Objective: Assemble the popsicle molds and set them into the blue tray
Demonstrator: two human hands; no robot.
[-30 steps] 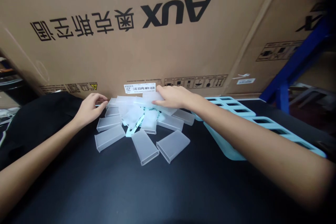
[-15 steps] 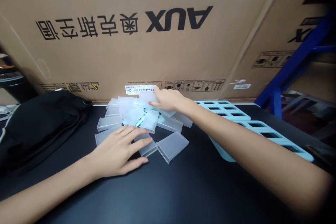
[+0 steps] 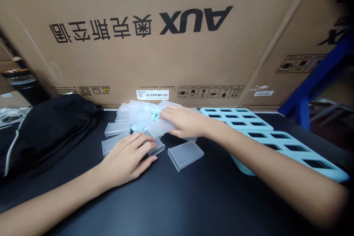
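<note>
Several frosted, translucent plastic cases lie in a loose pile on the black table, with light-blue bits showing among them. My right hand reaches over the pile from the right, its fingers and thumb closed on one tilted case. My left hand rests at the near left of the pile, fingers spread, the fingertips over a case; it grips nothing visible. Apart from the pile, a single case lies flat nearer to me.
Two light-blue racks with rectangular openings stand on the right, partly behind my right forearm. A black cloth bag lies left, near a dark cup. A large cardboard box walls off the back; a blue metal frame stands right.
My right hand has come down and nearer, from the back of the pile to its right side, with a case in its grip. The left hand has barely moved. The view has shifted slightly.
</note>
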